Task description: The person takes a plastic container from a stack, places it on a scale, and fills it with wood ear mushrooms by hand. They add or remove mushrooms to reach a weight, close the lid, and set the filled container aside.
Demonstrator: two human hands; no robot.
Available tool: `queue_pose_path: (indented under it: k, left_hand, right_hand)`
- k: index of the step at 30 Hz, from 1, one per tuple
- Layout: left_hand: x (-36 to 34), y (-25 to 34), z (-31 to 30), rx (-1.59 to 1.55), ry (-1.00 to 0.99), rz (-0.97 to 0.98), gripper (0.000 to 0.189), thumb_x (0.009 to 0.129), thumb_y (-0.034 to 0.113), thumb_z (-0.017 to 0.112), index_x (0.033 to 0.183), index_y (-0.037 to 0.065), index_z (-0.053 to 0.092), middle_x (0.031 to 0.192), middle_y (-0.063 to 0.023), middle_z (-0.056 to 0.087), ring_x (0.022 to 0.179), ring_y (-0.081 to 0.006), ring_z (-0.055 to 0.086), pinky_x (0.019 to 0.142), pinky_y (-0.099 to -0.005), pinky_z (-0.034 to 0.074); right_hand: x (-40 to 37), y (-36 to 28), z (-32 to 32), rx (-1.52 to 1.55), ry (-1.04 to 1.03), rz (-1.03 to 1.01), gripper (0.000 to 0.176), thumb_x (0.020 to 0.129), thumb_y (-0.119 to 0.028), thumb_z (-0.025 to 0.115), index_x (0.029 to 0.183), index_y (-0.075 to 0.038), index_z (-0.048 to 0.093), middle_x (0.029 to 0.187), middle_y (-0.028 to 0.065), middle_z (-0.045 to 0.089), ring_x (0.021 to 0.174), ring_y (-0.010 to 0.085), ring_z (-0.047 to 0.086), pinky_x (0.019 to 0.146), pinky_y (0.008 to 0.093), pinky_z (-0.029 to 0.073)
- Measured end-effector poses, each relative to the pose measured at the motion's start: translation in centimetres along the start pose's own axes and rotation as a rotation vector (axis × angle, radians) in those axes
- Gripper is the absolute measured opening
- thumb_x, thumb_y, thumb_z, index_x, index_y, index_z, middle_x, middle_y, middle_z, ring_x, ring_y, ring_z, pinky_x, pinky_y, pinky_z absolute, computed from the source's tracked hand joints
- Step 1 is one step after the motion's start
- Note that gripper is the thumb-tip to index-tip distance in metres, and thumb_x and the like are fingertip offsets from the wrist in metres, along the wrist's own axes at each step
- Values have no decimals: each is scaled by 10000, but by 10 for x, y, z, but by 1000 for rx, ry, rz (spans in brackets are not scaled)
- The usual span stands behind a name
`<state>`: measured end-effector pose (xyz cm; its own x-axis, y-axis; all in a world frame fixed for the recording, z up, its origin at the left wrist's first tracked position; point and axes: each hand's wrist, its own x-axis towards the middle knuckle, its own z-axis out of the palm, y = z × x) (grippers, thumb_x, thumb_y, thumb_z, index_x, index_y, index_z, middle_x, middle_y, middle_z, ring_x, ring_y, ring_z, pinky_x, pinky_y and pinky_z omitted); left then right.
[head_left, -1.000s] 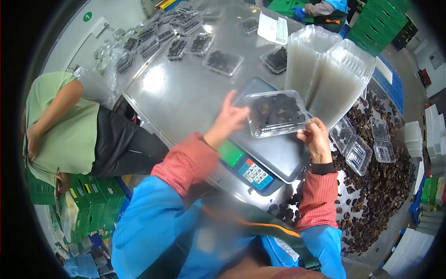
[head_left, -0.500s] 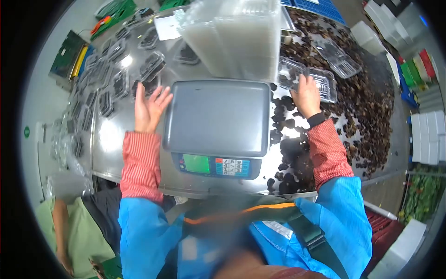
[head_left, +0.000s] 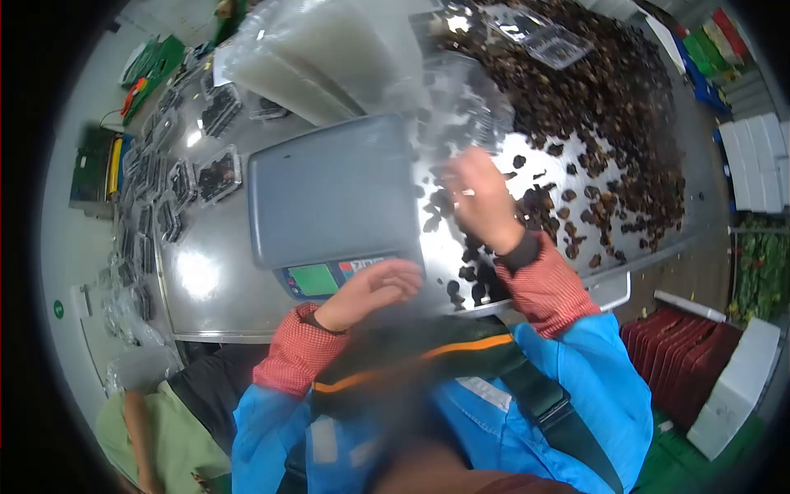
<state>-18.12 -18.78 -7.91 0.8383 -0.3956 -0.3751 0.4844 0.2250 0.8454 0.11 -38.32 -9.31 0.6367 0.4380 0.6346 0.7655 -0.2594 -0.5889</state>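
Note:
My left hand (head_left: 374, 292) is over the front edge and keypad of a grey digital scale (head_left: 329, 193). Its fingers are stretched out and nothing shows in them. The scale's platform is bare and its green display (head_left: 313, 281) shows beside the hand. To the right of the scale, my right hand (head_left: 484, 202) hovers over the metal table among scattered dark pieces; motion smears its fingers. Just beyond it lies a blurred clear plastic container (head_left: 473, 95). A heap of brown-black pieces like wood ear mushrooms (head_left: 592, 107) spreads over the right side.
Behind the scale stands a tall stack of clear plastic containers (head_left: 304, 70). Several filled clear boxes (head_left: 220, 174) cover the left side. An open clear container (head_left: 547, 41) rests on the heap. A person in a green top (head_left: 177, 424) is at lower left.
The view has turned. My left hand has gone from the scale's left side to over its keypad. My right hand has come away from the clear container, nearer to me.

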Motion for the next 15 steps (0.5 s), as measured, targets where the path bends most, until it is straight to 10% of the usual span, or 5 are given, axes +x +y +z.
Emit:
queue_pose_path:
  k: [9,10,15]
  left_hand:
    - [55,-13,40,439,-88,-313,346,934,69,623,1259,-22,547,1145,-73,650,1046,-107,599,925,-276,474]
    - [59,-30,44,404,-4,-79,301,935,78,631,1214,-23,583,1171,-71,647,1056,-105,594,918,-280,474]
    - [83,-52,44,355,39,-126,384,929,74,638,1297,16,543,1127,-53,643,1021,-110,586,928,-272,466]
  right_hand:
    - [11,-51,87,-149,-294,-370,82,734,-113,611,781,-72,558,848,60,531,861,228,554,743,335,482]
    - [7,-48,85,-117,-236,-384,205,735,-183,676,899,-80,610,869,73,529,890,256,548,808,382,465]
    - [-9,2,-23,-75,-191,39,608,646,-343,820,1165,-103,611,1013,117,548,934,314,548,922,468,412]
